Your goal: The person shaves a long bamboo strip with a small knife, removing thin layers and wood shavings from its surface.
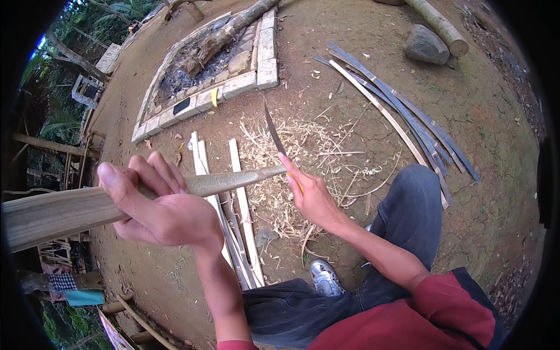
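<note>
Left hand [169, 213] clenched around a long flat grey-green bamboo slat [116, 201], smooth, slightly curved in section, running from far left of that hand across to the right hand, tapering to a pale cut tip. Right hand [312, 195] gripped on the yellow handle of a thin dark-bladed knife [273, 131], blade narrow, pointed, standing up and away from the fingers; blade base sits right at the slat's tip, touching or nearly so, cannot tell. Below and between both hands: pale split bamboo strips [242, 192], flat and straight, lying side by side on reddish-brown packed dirt ground [501, 192]. Just beyond the right hand, a loose heap of straw-coloured curly bamboo shavings [309, 146], fibrous and tangled. Farther out to the right of the right hand, a fan of long dark grey bamboo slivers [408, 116], thin, overlapping. Beyond both hands, a rectangular fire pit edged with pale concrete blocks [239, 84], holding ash and a charred rough log [213, 44]. Past the slivers, a rounded grey stone [426, 45] beside a thick bamboo pole [437, 23]. Person in dark jeans, red sleeve, silver-toed shoe [325, 279] under the right forearm.
</note>
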`<state>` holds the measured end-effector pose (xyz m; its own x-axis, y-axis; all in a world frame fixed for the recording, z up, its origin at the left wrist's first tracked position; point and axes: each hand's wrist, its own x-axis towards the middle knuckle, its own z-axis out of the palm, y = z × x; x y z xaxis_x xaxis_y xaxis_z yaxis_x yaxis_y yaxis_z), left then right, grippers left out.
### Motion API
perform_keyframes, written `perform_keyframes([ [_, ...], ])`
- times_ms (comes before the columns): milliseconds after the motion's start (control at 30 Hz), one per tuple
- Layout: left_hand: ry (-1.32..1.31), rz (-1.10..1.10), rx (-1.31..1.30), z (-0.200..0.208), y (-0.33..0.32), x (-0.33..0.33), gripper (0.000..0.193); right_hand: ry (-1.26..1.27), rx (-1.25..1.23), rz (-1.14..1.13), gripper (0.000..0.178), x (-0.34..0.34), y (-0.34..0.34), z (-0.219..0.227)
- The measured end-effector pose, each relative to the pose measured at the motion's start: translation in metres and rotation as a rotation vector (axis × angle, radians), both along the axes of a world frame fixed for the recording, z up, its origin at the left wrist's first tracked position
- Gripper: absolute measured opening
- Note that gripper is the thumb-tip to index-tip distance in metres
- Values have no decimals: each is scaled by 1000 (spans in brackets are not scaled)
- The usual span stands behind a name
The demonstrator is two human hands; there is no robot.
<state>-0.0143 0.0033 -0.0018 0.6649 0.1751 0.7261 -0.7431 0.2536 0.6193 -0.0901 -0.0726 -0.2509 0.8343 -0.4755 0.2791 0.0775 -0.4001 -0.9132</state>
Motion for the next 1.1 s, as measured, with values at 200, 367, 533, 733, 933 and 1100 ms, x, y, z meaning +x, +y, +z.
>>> perform_keyframes([
  [200, 41, -10, -18, -1, 3, 1, 38, 401, 52, 91, 59, -5, 9, 2],
  [367, 50, -92, 79, 4, 30, 44, 42, 465, 141, -2, 62, -15, -4, -4],
  [533, 237, -298, 89, 5, 81, 107, 36, 441, 90, -59, 46, -18, -16, 0],
  [733, 288, -591, 0, -9, 133, 152, 38, 400, 54, -65, 32, -20, -16, -3],
  [933, 277, -626, -6, -21, 157, 170, 38, 376, 94, -58, 30, -19, -14, -7],
  [1100, 286, -608, 14, -22, 161, 172, 40, 360, 12, -19, 30, -21, -11, -5],
])
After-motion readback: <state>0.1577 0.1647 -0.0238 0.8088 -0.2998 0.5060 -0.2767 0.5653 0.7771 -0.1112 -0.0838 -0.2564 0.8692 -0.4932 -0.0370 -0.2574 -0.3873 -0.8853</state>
